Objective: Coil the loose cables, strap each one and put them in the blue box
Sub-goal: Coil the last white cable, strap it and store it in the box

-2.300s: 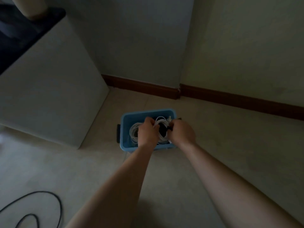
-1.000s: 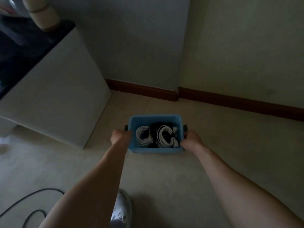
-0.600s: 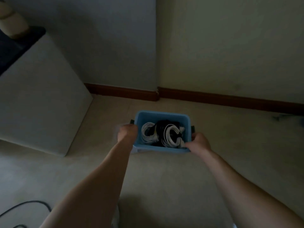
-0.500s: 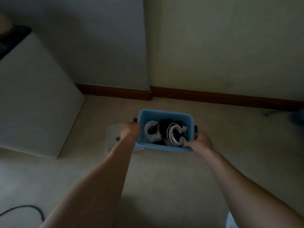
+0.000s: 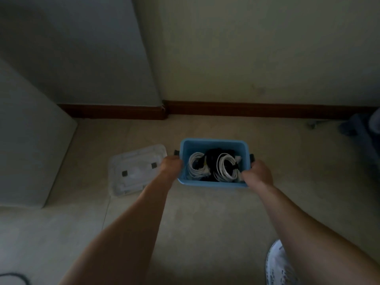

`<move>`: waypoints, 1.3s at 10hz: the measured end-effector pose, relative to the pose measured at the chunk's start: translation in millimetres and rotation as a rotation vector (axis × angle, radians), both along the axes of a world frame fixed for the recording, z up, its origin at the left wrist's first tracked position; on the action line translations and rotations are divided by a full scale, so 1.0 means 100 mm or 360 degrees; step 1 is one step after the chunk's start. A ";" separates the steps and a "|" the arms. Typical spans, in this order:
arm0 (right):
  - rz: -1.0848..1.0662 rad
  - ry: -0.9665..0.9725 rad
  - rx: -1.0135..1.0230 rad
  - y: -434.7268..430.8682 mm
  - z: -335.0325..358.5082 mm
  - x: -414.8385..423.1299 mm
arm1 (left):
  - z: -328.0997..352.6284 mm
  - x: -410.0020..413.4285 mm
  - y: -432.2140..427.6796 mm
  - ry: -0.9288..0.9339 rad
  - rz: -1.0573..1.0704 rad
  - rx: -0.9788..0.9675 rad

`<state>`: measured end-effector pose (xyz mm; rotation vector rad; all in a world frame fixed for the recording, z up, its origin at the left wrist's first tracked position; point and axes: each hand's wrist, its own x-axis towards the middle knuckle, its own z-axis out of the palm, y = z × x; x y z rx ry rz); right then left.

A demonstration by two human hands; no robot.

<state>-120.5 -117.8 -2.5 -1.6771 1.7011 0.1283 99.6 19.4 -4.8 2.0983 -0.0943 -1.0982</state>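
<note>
At eight o'clock in the view, in the bottom-left corner, a loop of loose black cable (image 5: 12, 277) lies on the pale floor (image 5: 195, 223). Above it, at nine o'clock, stands the side of a white cabinet (image 5: 30, 151). A clear plastic lid (image 5: 136, 169) lies flat on the floor at nine o'clock from the blue box (image 5: 211, 183), just beside it, with two small dark squares on top.

The left hand (image 5: 171, 166) grips the left side of the box, fingers curled at the rim just below a black handle (image 5: 176, 152). The box sits near the middle of the view; whether it rests on the floor or is lifted cannot be told. Inside it, a white coiled cable (image 5: 196, 167) lies on the left, a dark bundle (image 5: 213, 156) in the middle toward twelve o'clock, and a second white coil (image 5: 226, 168) on the right with a dark strap across it.

The right hand (image 5: 258, 174) grips the box at its four o'clock corner, fingers closed on the rim, just below the other black handle (image 5: 252, 156). A brown skirting board (image 5: 246, 109) runs along the wall at twelve o'clock. A white shoe (image 5: 277, 264) shows at five o'clock, and something dark blue, blurred, sits at the right edge (image 5: 362, 128) at three o'clock
</note>
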 end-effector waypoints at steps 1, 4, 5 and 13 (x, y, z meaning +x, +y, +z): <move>0.0076 0.0307 -0.0127 0.08 0.16 0.14 | -0.07 0.07 0.05 -0.0062 -0.0119 -0.0001; 0.0623 -0.0077 -0.0454 0.60 0.43 1.19 | 0.14 0.66 0.65 -0.0447 -0.0217 0.0270; 0.0742 -0.0314 -0.0361 0.87 0.35 1.59 | 0.08 0.92 0.94 -0.0473 -0.0214 0.0374; 0.0615 -0.0258 0.0429 1.47 -0.37 2.55 | -0.34 1.60 1.63 -0.0395 0.0415 0.0563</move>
